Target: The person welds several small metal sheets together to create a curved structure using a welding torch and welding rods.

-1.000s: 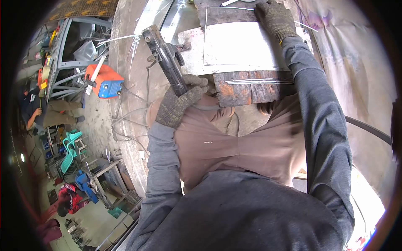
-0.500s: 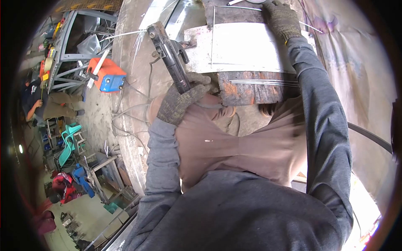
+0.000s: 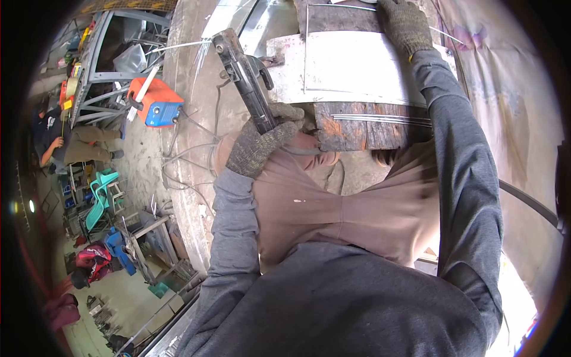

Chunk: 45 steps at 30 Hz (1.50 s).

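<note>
My left hand [image 3: 262,143], in a grey-brown knit glove, is wrapped round the handle of a black electrode holder [image 3: 247,83]. A thin rod [image 3: 184,45] sticks out leftward from the holder's far end. At the top right my gloved right hand [image 3: 405,27] rests near the right side of a thin wire frame [image 3: 306,53]; its fingertips are partly cut off by the view, and what they hold cannot be made out. The frame lies over a bright white sheet [image 3: 357,65]. Nearer my knees, several thin rods [image 3: 380,119] lie on a charred wooden board [image 3: 342,134].
An orange and blue welding machine [image 3: 157,106] stands left, with cables [image 3: 193,128] on the ground. Beyond it are a metal rack [image 3: 98,65], a person in dark clothes [image 3: 50,134], a green chair [image 3: 101,199] and a person in red [image 3: 92,262]. A curtain hangs right.
The whole view has shifted slightly right. The person in red at the lower left has leaned so that the head shows more. My hands keep nearly the same pose.
</note>
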{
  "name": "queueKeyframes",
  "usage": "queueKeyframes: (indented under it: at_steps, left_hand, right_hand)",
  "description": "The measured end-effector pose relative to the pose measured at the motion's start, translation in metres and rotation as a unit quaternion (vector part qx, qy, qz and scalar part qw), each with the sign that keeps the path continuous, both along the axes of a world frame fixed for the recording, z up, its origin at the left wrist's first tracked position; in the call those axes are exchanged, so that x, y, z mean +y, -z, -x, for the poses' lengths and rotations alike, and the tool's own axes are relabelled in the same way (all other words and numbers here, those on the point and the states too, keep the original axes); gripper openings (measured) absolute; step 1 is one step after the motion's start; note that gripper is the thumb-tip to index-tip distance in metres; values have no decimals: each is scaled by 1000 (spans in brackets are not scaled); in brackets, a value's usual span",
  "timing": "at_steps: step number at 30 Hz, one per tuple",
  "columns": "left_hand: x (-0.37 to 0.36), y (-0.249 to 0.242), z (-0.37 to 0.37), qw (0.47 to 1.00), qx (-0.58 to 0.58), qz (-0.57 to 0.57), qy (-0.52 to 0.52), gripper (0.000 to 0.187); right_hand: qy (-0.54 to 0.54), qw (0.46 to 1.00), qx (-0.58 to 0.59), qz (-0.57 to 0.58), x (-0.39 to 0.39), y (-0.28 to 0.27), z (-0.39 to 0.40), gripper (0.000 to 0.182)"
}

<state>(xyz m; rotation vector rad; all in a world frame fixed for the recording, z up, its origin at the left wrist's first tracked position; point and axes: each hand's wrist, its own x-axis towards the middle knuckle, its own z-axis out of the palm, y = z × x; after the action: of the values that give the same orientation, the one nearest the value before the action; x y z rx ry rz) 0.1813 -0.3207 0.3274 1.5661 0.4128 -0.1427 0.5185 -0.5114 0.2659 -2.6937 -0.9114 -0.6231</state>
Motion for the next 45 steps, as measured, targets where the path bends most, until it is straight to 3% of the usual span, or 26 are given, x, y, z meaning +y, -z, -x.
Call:
queueKeyframes:
  at_steps: [45]
  left_hand:
    - [2,2,1,1000,-1,16,-10,37]
  right_hand:
    - [4,1000,11,4,1,-5,-1,19]
